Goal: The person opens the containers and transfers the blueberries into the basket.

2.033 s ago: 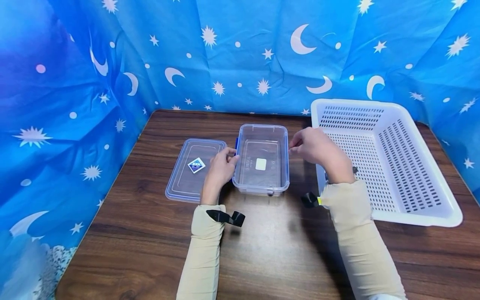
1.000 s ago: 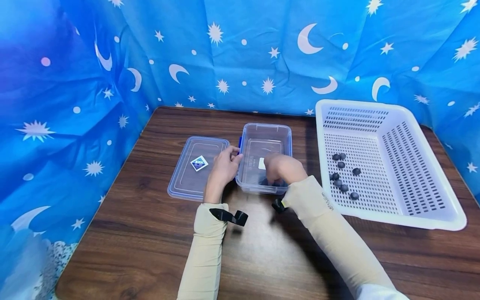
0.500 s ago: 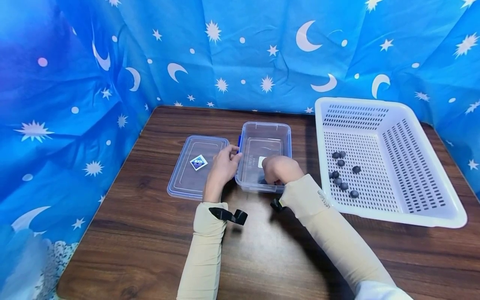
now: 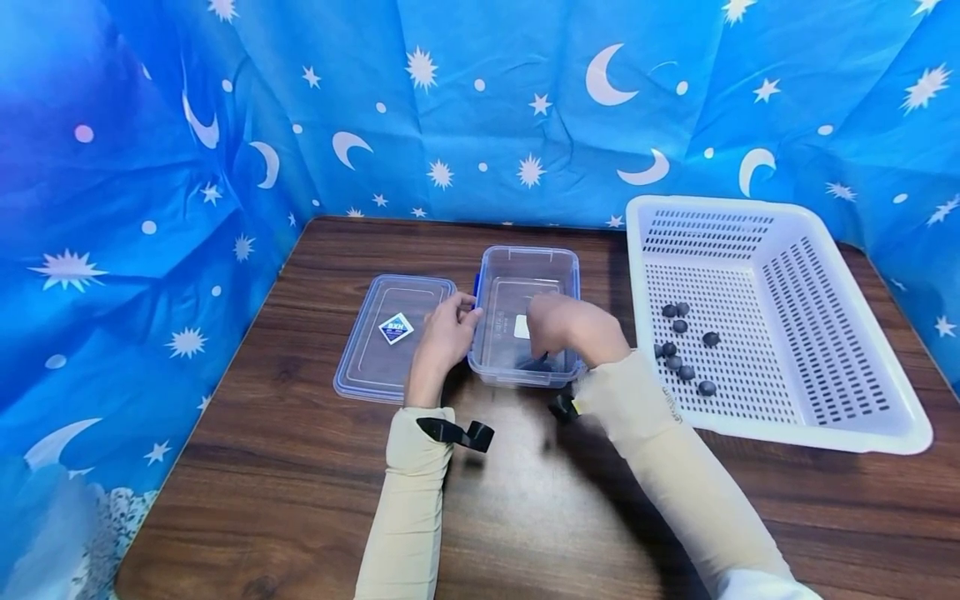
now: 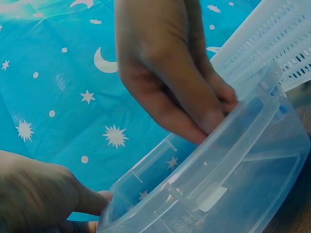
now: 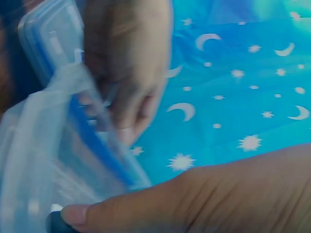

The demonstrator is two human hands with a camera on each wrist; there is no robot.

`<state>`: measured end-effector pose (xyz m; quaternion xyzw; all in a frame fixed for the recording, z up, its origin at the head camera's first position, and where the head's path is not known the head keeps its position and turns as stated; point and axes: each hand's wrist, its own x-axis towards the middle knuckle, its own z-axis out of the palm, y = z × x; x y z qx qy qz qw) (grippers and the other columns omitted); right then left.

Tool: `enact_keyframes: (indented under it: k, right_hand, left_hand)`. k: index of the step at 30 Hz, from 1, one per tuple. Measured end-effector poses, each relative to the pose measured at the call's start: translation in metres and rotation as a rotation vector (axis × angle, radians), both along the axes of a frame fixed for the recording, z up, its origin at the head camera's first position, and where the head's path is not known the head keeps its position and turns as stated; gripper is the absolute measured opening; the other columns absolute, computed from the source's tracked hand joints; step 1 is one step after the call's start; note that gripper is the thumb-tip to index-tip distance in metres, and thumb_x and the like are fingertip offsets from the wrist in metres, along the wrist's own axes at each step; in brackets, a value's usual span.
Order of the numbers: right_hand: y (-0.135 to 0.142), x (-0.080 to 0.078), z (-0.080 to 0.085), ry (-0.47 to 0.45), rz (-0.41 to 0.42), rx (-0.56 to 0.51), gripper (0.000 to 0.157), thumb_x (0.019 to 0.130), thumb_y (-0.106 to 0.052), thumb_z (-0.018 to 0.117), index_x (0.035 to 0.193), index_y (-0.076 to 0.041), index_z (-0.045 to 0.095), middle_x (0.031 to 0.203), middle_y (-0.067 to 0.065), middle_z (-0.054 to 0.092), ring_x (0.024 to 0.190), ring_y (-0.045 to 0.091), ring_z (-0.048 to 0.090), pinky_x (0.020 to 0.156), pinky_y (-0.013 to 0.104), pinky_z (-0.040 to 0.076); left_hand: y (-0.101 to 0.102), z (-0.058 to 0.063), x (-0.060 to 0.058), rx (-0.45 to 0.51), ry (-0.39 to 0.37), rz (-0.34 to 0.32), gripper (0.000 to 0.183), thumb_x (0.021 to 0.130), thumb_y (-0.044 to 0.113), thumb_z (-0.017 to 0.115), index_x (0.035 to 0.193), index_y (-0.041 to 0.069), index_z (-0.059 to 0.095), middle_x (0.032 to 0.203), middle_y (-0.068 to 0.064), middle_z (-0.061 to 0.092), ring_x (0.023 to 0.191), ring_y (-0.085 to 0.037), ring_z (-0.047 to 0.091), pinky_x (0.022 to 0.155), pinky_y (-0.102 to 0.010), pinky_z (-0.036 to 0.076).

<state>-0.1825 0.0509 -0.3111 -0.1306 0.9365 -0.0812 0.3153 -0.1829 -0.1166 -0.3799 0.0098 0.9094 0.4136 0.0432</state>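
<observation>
A clear plastic food box (image 4: 525,371) stands upright on the table in the head view, its blue-edged lid (image 4: 360,367) lying flat to its left. My left hand (image 4: 446,333) holds the box at its left side, thumb and fingers at the blue latch. Over the box's right half is my right hand (image 4: 566,325), fingertips down inside. A dark round blueberry (image 6: 57,222) shows at the thumb tip in the right wrist view; the other fingertips there are hidden. In the left wrist view the right hand's fingers (image 5: 204,116) are bunched together behind the box wall.
A white slotted plastic basket (image 4: 750,433) stands to the right, with several blueberries (image 4: 707,388) along its left part. The dark wooden table (image 4: 300,467) reaches back to a blue star-and-moon curtain (image 4: 495,125).
Two seconds ago my right hand was right of the box; it moved left into it, then rose slightly just now. The left hand stays at the box's left side.
</observation>
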Motion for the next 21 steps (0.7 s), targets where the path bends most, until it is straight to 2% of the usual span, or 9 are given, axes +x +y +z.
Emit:
enact_keyframes:
  k: [4, 8, 15, 21]
  right_hand:
    - [0.01, 0.002, 0.015, 0.086, 0.054, -0.047, 0.006, 0.085, -0.01, 0.067, 0.083, -0.006, 0.072, 0.077, 0.002, 0.062, 0.066, 0.014, 0.053, 0.062, 0.027, 0.047]
    - [0.027, 0.006, 0.028, 0.152, 0.032, -0.103, 0.008, 0.083, -0.011, 0.068, 0.088, -0.011, 0.074, 0.092, 0.002, 0.069, 0.08, 0.017, 0.058, 0.074, 0.032, 0.05]
    - [0.066, 0.014, 0.042, 0.269, -0.053, -0.159, 0.005, 0.082, -0.012, 0.07, 0.079, -0.009, 0.073, 0.079, 0.004, 0.067, 0.073, 0.02, 0.055, 0.064, 0.032, 0.044]
    - [0.108, 0.021, 0.049, 0.279, -0.158, -0.191, 0.012, 0.084, -0.017, 0.069, 0.09, -0.007, 0.071, 0.084, 0.006, 0.066, 0.078, 0.022, 0.055, 0.066, 0.034, 0.044]
  left_hand:
    - [0.0, -0.001, -0.001, 0.001, -0.004, 0.004, 0.029, 0.099, 0.023, 0.052, 0.123, 0.008, 0.06, 0.092, -0.01, 0.063, 0.086, -0.025, 0.058, 0.08, -0.039, 0.047]
    - [0.001, -0.002, -0.001, 0.005, -0.001, 0.009, 0.029, 0.098, 0.023, 0.053, 0.122, 0.008, 0.06, 0.091, -0.01, 0.063, 0.085, -0.025, 0.059, 0.08, -0.039, 0.048]
    - [0.003, 0.0, 0.001, 0.0, -0.003, 0.01, 0.029, 0.098, 0.022, 0.053, 0.122, 0.008, 0.06, 0.092, -0.01, 0.064, 0.085, -0.026, 0.059, 0.08, -0.039, 0.048]
    - [0.002, 0.0, 0.001, -0.007, -0.006, 0.013, 0.03, 0.098, 0.022, 0.053, 0.123, 0.008, 0.06, 0.093, -0.01, 0.064, 0.087, -0.026, 0.058, 0.081, -0.039, 0.047]
